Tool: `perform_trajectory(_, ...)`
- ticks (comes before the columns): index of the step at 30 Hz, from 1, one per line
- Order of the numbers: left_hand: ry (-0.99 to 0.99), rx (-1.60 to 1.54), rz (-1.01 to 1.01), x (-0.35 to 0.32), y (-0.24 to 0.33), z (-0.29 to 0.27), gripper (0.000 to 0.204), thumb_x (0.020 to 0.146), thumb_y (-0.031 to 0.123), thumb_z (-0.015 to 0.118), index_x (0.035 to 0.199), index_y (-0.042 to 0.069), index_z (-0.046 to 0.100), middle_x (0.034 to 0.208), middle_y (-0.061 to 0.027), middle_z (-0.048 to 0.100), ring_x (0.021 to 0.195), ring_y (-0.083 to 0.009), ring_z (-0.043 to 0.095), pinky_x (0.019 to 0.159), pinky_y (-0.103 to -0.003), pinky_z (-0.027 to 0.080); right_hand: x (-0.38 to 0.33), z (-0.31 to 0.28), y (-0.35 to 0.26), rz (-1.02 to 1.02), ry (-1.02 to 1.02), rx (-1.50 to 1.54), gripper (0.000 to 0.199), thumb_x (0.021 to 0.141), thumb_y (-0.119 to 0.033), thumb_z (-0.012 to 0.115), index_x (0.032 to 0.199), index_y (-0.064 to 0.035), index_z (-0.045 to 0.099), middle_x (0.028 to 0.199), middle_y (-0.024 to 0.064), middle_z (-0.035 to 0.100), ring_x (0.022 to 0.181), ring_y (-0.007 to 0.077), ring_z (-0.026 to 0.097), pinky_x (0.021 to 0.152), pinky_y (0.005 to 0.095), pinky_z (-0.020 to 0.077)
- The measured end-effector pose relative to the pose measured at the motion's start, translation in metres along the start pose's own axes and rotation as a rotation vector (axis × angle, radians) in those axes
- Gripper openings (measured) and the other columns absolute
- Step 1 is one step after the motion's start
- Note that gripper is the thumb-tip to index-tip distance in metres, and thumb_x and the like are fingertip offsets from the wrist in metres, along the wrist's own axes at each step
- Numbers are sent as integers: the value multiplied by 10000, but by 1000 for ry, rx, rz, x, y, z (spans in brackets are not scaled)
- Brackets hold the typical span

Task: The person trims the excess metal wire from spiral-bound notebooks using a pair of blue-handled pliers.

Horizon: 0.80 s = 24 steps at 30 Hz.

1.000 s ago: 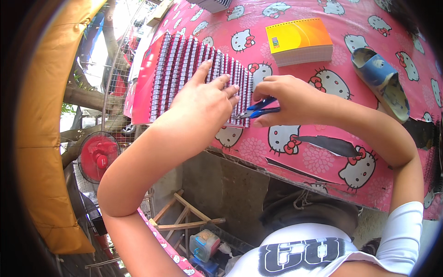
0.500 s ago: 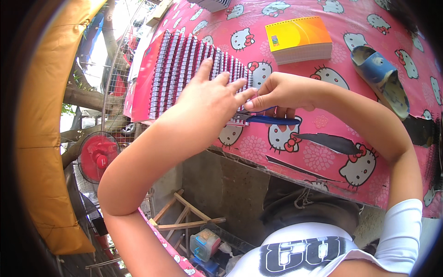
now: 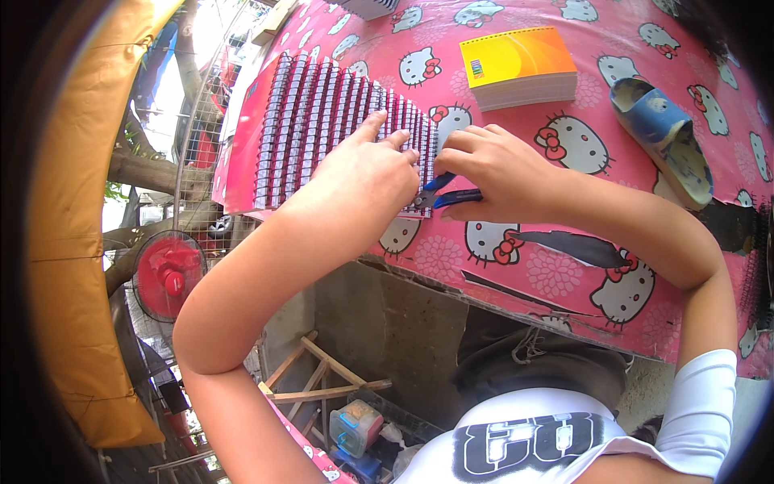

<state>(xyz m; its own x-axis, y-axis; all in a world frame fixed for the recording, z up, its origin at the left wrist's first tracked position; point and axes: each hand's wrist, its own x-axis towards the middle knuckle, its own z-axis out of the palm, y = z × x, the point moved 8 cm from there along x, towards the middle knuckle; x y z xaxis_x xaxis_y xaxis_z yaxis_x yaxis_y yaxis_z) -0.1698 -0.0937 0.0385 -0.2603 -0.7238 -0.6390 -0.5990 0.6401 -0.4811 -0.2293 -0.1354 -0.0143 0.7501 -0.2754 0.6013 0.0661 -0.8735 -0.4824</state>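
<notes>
Hands meet at the near end of a row of spiral-bound notebooks (image 3: 322, 121), laid overlapping so their wire coils run in stripes across a pink cartoon-cat tablecloth (image 3: 564, 266). Left hand (image 3: 367, 173) lies flat on the row's near edge, fingers spread, pressing down, gripping nothing. Right hand (image 3: 496, 173) is closed round blue-handled cutters (image 3: 447, 194), w/ the tip at the nearest coil, just beside the left hand's fingertips (jaws mostly hidden, can't tell if they bite wire). Farther back on the cloth sits a yellow-orange notepad stack (image 3: 516, 64), and to the right a blue tape dispenser (image 3: 665, 137), both well apart from the hands. Red fan (image 3: 165, 274) shows below the table's left side.
</notes>
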Motion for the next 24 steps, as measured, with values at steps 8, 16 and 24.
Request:
perform_trajectory(8, -26, -29, 6, 0, 0, -1, 471, 743, 32, 605, 1213, 30, 617, 1295, -80, 587, 1298, -221, 469, 1166, -428, 227, 8, -10, -7, 10, -123, -21, 402, 700, -302, 773, 983, -67, 611, 902, 114, 613, 896, 299, 626, 764, 413, 501)
perform_trajectory(16, -82, -44, 14, 4, 1, 0, 522, 737, 43, 623, 1257, 31, 583, 1321, -87, 568, 1321, -230, 443, 1159, -454, 226, 13, 7, 14, 230, -334, 241, 345, 755, -321, 763, 860, -17, 639, 766, 110, 643, 715, 225, 654, 635, 362, 511)
perform_trajectory(24, -28, 66, 1, 4, 10, 8, 543, 775, 77, 630, 1311, 62, 545, 1394, -62, 511, 1377, -218, 370, 1157, -531, 187, 3, 8, 14, 248, -269, 201, 398, 799, -371, 716, 903, 6, 637, 781, 132, 644, 718, 239, 666, 621, 370, 531)
